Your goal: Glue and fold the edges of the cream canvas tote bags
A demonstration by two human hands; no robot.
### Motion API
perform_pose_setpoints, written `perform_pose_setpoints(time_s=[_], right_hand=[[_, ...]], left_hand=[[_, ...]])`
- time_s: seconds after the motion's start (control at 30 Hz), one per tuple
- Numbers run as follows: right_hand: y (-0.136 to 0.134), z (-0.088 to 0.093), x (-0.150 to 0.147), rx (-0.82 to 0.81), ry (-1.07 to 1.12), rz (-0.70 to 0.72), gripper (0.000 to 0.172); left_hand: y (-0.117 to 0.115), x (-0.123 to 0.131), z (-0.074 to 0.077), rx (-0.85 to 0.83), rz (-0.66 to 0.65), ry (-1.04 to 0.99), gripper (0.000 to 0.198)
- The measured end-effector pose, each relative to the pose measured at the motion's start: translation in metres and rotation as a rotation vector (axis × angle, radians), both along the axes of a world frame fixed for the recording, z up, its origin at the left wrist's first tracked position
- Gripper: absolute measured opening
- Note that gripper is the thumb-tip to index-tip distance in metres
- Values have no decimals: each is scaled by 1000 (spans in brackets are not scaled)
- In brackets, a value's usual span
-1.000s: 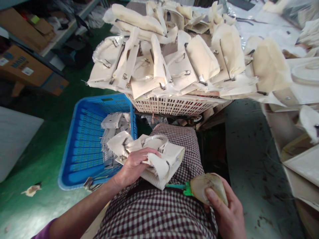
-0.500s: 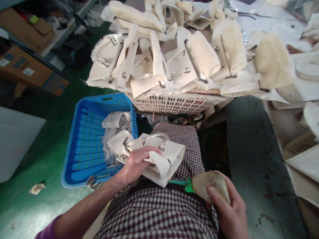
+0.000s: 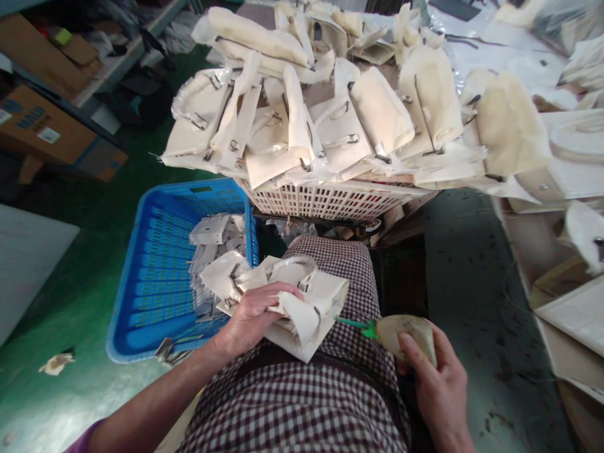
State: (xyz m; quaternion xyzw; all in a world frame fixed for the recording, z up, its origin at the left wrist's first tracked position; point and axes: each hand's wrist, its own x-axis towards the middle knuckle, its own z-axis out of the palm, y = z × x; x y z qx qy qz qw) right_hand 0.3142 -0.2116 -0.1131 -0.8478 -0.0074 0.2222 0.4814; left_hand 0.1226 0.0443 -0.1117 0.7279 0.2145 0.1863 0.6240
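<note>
On the checked apron over my lap rests a small cream handbag piece (image 3: 325,286) with a looped handle and dark zip ends. My left hand (image 3: 257,314) is closed on its middle, thumb and fingers pressing the material. In my right hand (image 3: 436,371) is a squeeze glue bottle (image 3: 406,336), cloudy and yellowish, with a green cap and thin green nozzle. It lies nearly level, pointing left. The nozzle tip is at the right edge of the bag piece; whether it touches I cannot tell.
A blue plastic crate (image 3: 155,270) at my left holds several whitish pieces. Ahead, many similar cream bag pieces (image 3: 340,129) lie across a white slatted crate (image 3: 325,201). More pieces are stacked at the right. Cardboard boxes (image 3: 51,135) stand at the far left.
The glue bottle has moved slightly up and right, its nozzle rising from the bag's lower corner to its right edge. My left hand keeps its hold on the bag piece.
</note>
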Motion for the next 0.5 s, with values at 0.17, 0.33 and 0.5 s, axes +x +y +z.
perform_pose_setpoints(time_s=[0.17, 0.33, 0.5], right_hand=[[-6, -4, -1, 51, 27, -23, 61], [-6, 0, -13, 116, 207, 36, 69], [1, 4, -15, 63, 135, 46, 69]], left_hand=[[1, 0, -3, 69, -9, -19, 18], [2, 0, -6, 155, -39, -23, 17], [1, 2, -4, 189, -58, -41, 13]])
